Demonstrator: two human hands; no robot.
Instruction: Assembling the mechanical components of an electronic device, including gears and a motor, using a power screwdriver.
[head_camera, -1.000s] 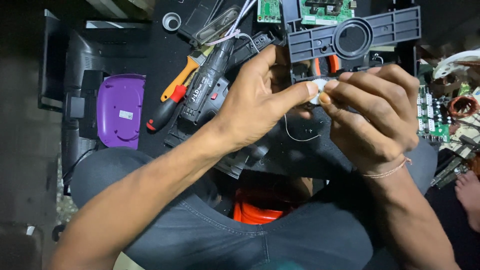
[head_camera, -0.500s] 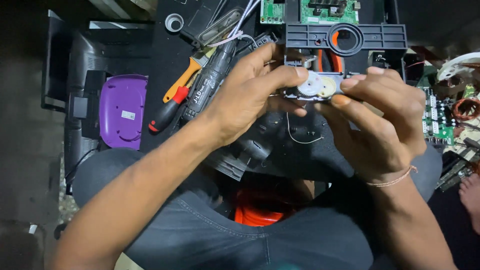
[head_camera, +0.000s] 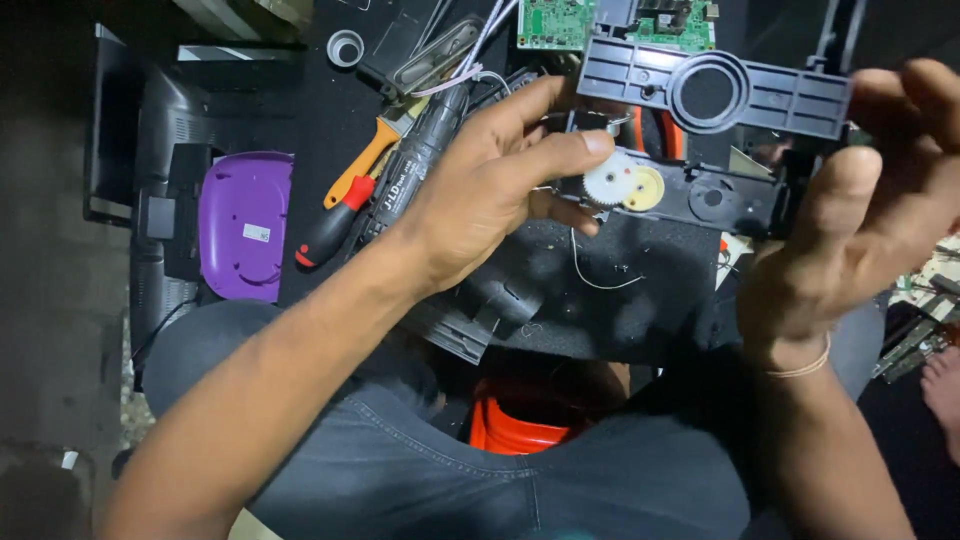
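right now a black plastic mechanism frame is being held up over the lap, above the dark bench, near its far edge. the right hand is being wrapped around the frame's right end, thumb pressed on the front face and fingers curled behind, so a firm grip is being kept on it. the left hand is being stretched in from the left, fingers partly open, with the index fingertip being laid on a white gear mounted on the frame; nothing is being clasped by that hand. a yellow gear is being seen just beside the white one, touching it. a thin white wire is being left dangling below the frame.

on the bench behind the left hand, a dark electric screwdriver is being seen lying beside an orange-handled tool and a red-and-black handled screwdriver. green circuit boards are lying at the far edge. a purple cover is resting at the left edge. an orange object is being glimpsed between the knees.
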